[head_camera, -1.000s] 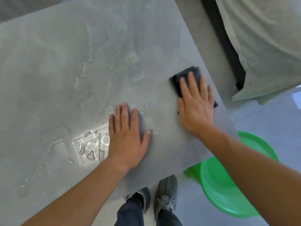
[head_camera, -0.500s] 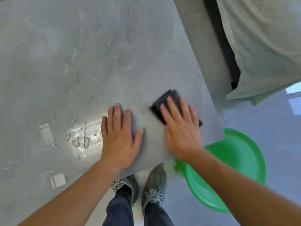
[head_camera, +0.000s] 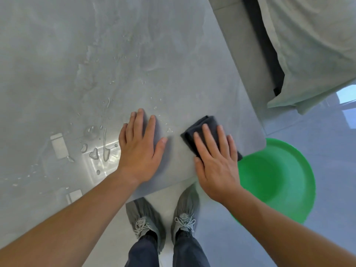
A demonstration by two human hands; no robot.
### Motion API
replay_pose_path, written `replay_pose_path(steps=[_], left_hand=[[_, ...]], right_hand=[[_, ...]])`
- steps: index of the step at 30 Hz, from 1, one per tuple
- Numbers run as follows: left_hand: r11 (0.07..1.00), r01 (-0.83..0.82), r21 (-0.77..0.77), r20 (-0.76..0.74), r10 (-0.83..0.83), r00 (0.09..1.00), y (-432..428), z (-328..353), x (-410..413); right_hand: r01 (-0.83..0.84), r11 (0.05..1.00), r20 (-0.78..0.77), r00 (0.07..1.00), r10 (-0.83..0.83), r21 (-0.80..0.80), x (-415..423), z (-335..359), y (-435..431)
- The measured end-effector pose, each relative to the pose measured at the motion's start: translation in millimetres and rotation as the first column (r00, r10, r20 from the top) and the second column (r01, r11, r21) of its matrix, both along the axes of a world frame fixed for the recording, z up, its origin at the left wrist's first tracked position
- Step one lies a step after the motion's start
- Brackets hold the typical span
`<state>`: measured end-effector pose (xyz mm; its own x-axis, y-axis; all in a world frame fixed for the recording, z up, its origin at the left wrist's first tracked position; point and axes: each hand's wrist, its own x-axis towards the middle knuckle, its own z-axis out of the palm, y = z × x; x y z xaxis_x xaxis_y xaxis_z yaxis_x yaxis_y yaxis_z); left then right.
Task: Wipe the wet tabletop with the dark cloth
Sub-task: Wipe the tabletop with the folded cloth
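The grey tabletop fills the upper left of the head view. Water drops and small puddles lie left of my hands, and wet streaks run up the middle. My left hand rests flat on the table, fingers apart, holding nothing. My right hand presses flat on the folded dark cloth near the table's front right corner. Most of the cloth is hidden under my palm; its far end and a right corner stick out.
A green plastic basin sits on the floor just beyond the table's right corner. A pale fabric cover hangs at the upper right. My two grey shoes stand below the table's front edge.
My right hand has slid the cloth toward me and leftward along the table's right side, ending near the front corner. My left hand stays planted; the view has tilted down.
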<state>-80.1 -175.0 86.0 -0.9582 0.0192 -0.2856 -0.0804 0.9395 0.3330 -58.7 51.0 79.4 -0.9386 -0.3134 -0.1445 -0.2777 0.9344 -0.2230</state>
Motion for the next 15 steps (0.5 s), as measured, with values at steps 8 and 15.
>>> replay_pose_path(steps=[8,15], left_hand=[[0.991,-0.097,-0.092,-0.073,0.091,0.993,-75.4,2.9,-20.1],[0.991,-0.101,-0.091,-0.014,0.101,0.995,-113.5,-0.2,-38.0]], right_hand=[[0.312,0.949,-0.007,0.950,-0.312,-0.041,-59.8,-7.9,-57.7],[-0.185,0.983,-0.072,0.980,0.185,0.005,-12.3,-13.0,-99.2]])
